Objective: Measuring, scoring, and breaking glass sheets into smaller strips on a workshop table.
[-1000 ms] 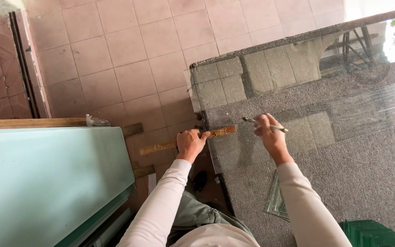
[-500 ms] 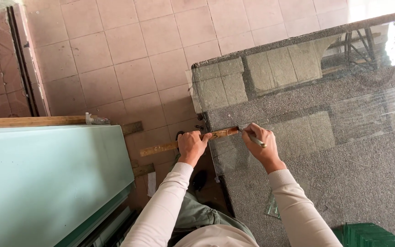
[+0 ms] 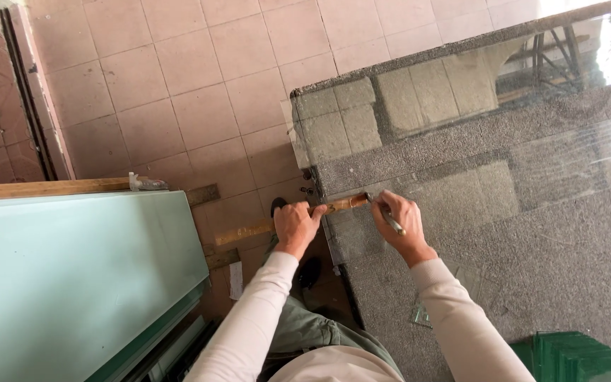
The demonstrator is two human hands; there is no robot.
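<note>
My left hand [image 3: 295, 225] grips a long wooden ruler [image 3: 249, 230] that lies across the near edge of a clear glass sheet [image 3: 419, 148] on a grey speckled table [image 3: 546, 269]. My right hand [image 3: 399, 228] holds a thin metal glass-cutting tool [image 3: 385, 213], its tip down at the ruler's right end on the glass. The two hands are close together at the table's left edge. The ruler's left end sticks out over the tiled floor.
A large pale green glass panel [image 3: 72, 283] with a wooden strip [image 3: 51, 188] along its far edge stands at the left. Pink floor tiles [image 3: 178, 92] lie beyond. A stack of green glass pieces [image 3: 574, 357] sits at the lower right. My legs are below.
My right hand has moved left along the glass, bringing the cutting tool from the open sheet to the ruler's right end. My left hand has stayed on the ruler.
</note>
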